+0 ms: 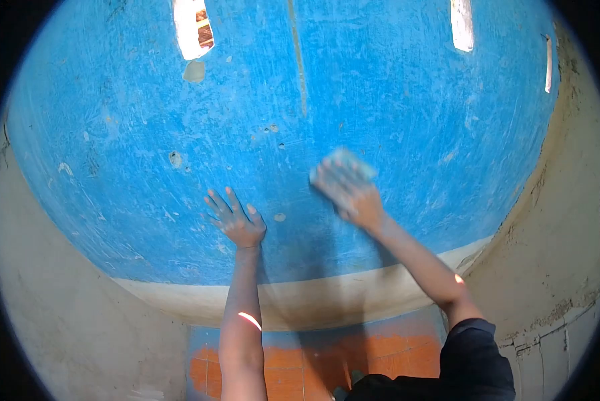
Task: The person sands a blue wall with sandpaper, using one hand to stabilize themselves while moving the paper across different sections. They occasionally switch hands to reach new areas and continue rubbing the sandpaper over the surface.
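A blue painted wall (407, 100) with scuffs, chips and small holes fills most of the view. My left hand (236, 220) lies on its lower part with fingers spread, holding nothing. To the right and slightly higher, my right hand (350, 190) presses a pale, flat pad (343, 157) against the blue surface. The hand and the pad are blurred by motion, so the pad's material cannot be made out. Its edges show past my fingertips and to the right of them.
Bright openings (461, 25) pierce the upper wall at left and right. Below the blue paint runs a cream band (179, 299), above an orange tiled floor (283, 381) with grey-blue dust. Rough beige walls (547, 267) stand on both sides.
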Demonstrator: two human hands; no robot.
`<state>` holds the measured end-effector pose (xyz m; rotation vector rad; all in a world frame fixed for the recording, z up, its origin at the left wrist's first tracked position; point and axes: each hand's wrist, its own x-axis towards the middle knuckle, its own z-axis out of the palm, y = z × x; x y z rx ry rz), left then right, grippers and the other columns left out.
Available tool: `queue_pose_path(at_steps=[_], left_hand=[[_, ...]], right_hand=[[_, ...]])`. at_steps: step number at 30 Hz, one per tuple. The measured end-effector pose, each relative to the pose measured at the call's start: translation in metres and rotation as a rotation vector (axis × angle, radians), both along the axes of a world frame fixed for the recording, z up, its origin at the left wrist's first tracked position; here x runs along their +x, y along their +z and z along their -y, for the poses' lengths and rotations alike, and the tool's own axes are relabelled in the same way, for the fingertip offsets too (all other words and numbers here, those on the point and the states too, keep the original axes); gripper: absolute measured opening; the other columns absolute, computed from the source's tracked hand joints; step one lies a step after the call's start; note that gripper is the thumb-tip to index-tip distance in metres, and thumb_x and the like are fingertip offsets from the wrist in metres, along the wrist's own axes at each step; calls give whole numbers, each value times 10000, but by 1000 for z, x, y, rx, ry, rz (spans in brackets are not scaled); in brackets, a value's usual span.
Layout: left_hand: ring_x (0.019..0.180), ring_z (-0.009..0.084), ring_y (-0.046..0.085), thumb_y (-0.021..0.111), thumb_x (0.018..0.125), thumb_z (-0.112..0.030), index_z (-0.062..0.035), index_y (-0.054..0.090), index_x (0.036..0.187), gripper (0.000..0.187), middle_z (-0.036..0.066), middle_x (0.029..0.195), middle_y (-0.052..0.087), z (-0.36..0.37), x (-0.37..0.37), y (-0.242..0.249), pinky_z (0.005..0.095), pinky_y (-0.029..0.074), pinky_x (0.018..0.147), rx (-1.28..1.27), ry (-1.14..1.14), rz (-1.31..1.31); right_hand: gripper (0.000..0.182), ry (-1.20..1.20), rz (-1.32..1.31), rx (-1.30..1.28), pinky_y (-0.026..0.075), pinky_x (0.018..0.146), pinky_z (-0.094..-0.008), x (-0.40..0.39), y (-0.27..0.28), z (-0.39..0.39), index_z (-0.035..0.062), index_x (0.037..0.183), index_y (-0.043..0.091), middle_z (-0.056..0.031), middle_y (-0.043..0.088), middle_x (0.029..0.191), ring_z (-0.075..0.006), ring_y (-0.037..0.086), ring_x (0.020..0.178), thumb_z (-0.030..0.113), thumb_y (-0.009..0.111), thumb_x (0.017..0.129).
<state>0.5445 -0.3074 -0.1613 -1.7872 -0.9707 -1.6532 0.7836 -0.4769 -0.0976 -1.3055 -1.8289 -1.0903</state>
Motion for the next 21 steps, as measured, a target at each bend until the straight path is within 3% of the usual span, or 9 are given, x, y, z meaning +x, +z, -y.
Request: queue_pose_path(at_steps=[3, 6, 8, 11, 13, 16, 21], left_hand=[[1476, 463, 124, 310, 998, -354, -105, 262, 1551, 609, 268, 1586, 184, 0, 2, 6, 684, 48, 1123, 12, 13, 5], [1476, 463, 123, 301, 1000, -348, -101, 256, 1552, 607, 268, 1587, 182, 3, 2, 5, 680, 47, 1126, -5, 17, 5], [1475, 464, 122, 301, 999, -340, -99, 253, 1553, 606, 269, 1588, 177, 3, 2, 5, 679, 47, 1127, -14, 13, 5], [1474, 468, 119, 304, 997, -326, -97, 249, 1554, 604, 271, 1589, 169, 5, 1, 6, 680, 44, 1126, -20, 15, 2], [1473, 473, 118, 306, 995, -319, -98, 246, 1555, 605, 273, 1590, 164, 7, 1, 7, 683, 42, 1124, -28, 17, -1], [1471, 481, 103, 290, 1008, -312, -43, 261, 1538, 596, 272, 1596, 132, 6, 1, 7, 696, 63, 1113, -21, 37, -27], [1470, 481, 110, 286, 1007, -306, -46, 259, 1540, 593, 269, 1596, 137, 6, 3, 6, 687, 67, 1119, -29, 48, -17]], right_hand=[[613, 41, -134, 324, 306, 1151, -484, -4, 105, -17, 210, 1424, 516, -93, 466, 1487, -306, 470, 1346, 29, 552, 839], [619, 110, -182, 511, 311, 1148, -488, -6, 157, -31, 178, 1454, 471, -116, 465, 1480, -315, 460, 1349, 30, 544, 857], [640, 105, -211, 349, 316, 1149, -481, -14, 128, -29, 176, 1464, 456, -97, 455, 1492, -296, 450, 1360, 45, 563, 847], [705, 50, 52, 23, 317, 1157, -470, -21, 39, -20, 186, 1486, 421, -62, 417, 1526, -253, 410, 1395, 39, 579, 815], [750, 192, -45, -170, 326, 1154, -482, -14, -2, -11, 224, 1443, 491, -78, 443, 1506, -280, 417, 1391, 55, 622, 725], [732, 153, 5, -136, 339, 1145, -479, -3, 30, 6, 198, 1442, 492, -89, 485, 1473, -291, 461, 1358, 49, 632, 739], [595, 141, -116, 374, 372, 1101, -481, -1, 141, -21, 131, 1402, 522, -154, 546, 1399, -342, 522, 1294, 36, 606, 821]])
